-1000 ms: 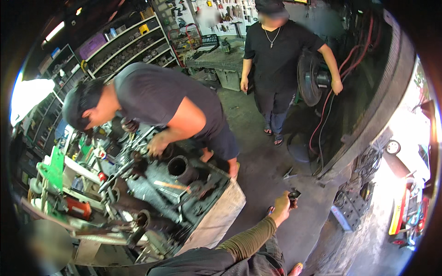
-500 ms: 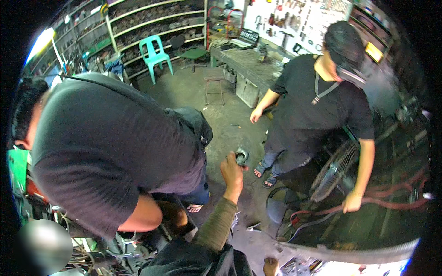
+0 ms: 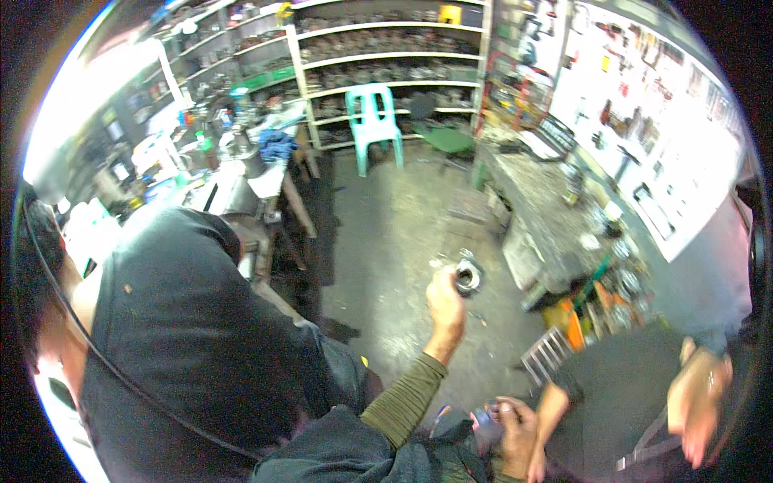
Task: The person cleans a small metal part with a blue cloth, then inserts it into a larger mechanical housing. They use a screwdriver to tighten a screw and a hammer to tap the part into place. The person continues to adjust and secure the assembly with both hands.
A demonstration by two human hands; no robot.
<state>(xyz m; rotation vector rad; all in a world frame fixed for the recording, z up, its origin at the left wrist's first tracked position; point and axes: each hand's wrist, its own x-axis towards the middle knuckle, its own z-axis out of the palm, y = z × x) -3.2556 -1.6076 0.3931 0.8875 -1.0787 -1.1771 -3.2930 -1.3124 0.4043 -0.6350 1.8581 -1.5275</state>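
My left hand (image 3: 448, 302), at the end of an olive sleeve, is stretched forward over the floor. Its fingers are closed round a short, hollow metal ring (image 3: 468, 276), whose dark round opening faces up. Closer to my body, my right hand (image 3: 516, 431) is low, with its thumb and fingers curled together. A small dark thing seems to be at its fingertips, too blurred to name. Beside it on the right is the bare forearm (image 3: 551, 419) of a person in a black shirt. The two hands are apart.
A person in a dark shirt (image 3: 185, 322) is close on my left. Another person's hand (image 3: 699, 406) is at lower right. Ahead are a workbench (image 3: 523, 181), a turquoise plastic chair (image 3: 373, 121), shelves of parts (image 3: 390, 58) and a white tool board (image 3: 644, 121).
The view has swung to the right and up. My left hand still holds the metal ring. My right hand has come further into view; the person on the right is now lower and nearer.
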